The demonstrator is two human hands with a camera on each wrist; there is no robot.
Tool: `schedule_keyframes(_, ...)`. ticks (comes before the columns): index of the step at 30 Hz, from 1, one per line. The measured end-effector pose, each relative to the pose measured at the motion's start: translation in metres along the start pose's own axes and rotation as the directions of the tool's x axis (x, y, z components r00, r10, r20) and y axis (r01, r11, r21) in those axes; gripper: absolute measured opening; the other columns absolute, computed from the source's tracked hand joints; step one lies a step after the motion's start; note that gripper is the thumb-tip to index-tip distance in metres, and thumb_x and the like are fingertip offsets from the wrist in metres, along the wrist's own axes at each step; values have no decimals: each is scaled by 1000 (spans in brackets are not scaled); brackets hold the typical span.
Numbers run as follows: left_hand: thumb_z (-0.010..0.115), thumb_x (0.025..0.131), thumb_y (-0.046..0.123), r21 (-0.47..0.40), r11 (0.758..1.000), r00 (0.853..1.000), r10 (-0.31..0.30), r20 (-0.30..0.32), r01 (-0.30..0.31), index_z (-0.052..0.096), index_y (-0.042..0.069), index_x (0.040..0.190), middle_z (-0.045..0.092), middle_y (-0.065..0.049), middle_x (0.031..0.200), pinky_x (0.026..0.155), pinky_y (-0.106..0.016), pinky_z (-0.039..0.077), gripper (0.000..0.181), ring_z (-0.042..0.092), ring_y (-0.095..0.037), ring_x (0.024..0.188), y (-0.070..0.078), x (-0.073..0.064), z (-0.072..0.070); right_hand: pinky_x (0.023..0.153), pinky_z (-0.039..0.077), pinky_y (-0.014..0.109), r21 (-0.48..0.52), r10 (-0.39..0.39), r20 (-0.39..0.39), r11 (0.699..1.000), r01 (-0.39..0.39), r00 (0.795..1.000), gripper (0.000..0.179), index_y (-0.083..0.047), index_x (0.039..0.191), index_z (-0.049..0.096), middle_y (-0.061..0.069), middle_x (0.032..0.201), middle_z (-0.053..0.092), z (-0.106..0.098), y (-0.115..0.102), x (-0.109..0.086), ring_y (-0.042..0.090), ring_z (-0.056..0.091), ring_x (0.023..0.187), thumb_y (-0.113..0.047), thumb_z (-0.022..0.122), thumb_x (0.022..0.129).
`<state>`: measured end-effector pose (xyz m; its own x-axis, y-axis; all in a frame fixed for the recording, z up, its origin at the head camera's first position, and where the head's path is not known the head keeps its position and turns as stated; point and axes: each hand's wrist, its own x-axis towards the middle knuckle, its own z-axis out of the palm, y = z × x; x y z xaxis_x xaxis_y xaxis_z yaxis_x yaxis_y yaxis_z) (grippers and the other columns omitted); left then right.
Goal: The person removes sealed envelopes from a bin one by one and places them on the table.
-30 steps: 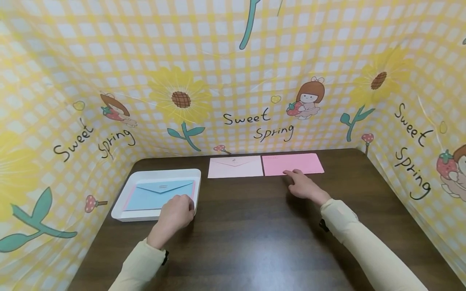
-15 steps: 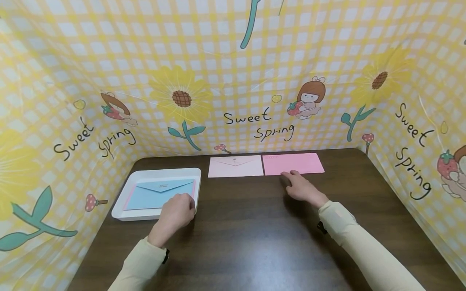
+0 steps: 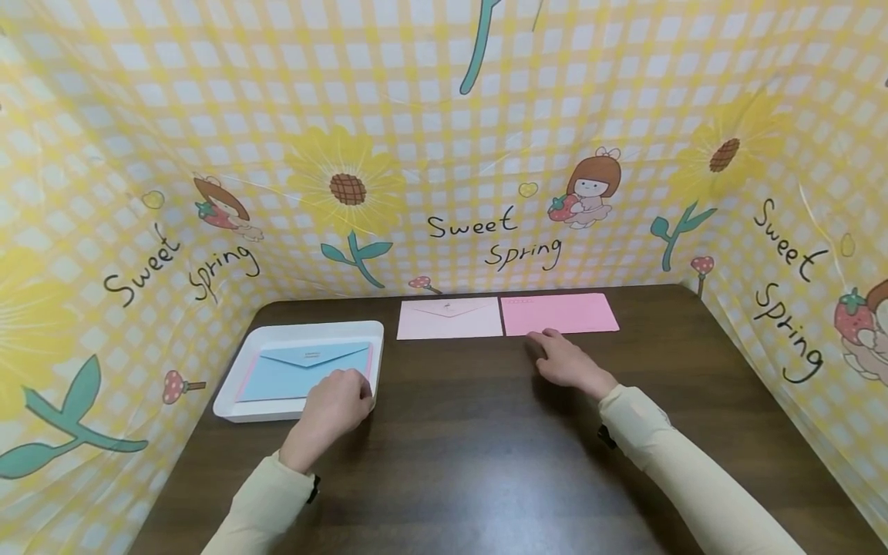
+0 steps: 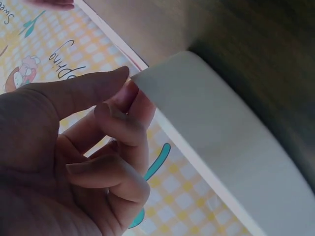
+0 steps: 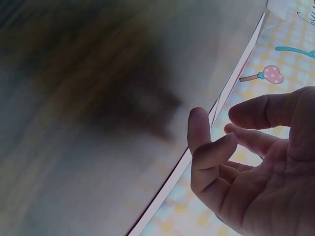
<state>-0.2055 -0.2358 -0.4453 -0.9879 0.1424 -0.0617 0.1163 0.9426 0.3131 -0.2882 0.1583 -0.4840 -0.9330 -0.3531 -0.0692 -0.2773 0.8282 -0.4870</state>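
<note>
With thumb and index finger, my left hand (image 3: 336, 408) pinches the rim of a shallow white tray (image 4: 216, 128) at its near right corner; the other fingers are curled loosely. Inside the tray lies a light blue envelope (image 3: 298, 381), flap side up, over something pink that peeks out at both ends. My right hand (image 3: 572, 364) holds nothing; its fingertips are close to the front edge of a pink envelope (image 3: 569, 312). Its fingers are relaxed and slightly bent, thumb apart from them in the right wrist view. Left of the pink envelope lies a pale pink envelope (image 3: 449, 322) with its flap showing.
Both loose envelopes lie side by side at the back edge of the dark wooden table (image 3: 472, 439). A yellow checked cloth (image 3: 444, 154) with sunflowers and printed words rises as a wall behind and at both sides. The tray stands at the table's left.
My right hand has slid a little left and back toward me, from over the pink envelope's front part to its front edge. My left hand, the tray and the envelopes have not visibly moved.
</note>
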Motion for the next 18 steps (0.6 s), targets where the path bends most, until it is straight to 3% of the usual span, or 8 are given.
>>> schedule_keyframes(5,71,97,12,-14,1000,999,18,-28,-18,72,11,73,55,2,59,51,-33,41,25,51,-16,54,-1,-1,-8,110,40,63,23,-6,7,1000,6,1000,57,2,156,45,30,155,43,2,-9,3,46,49,137,-5,55,100)
schedule_keyframes(11,64,101,12,-11,1000,998,19,-67,-20,80,5,93,61,0,66,50,-33,42,19,52,-16,55,-9,3,-24,115,35,61,15,-15,7,1000,15,1000,56,2,156,45,28,156,45,2,-24,12,44,42,145,-7,55,101)
schedule_keyframes(18,61,103,14,-56,998,997,-18,-79,13,78,9,89,57,1,62,50,-33,39,23,50,-17,55,-19,5,-41,116,37,56,-7,-83,11,996,83,996,56,3,154,46,24,153,51,-5,-56,30,40,47,143,-8,54,100)
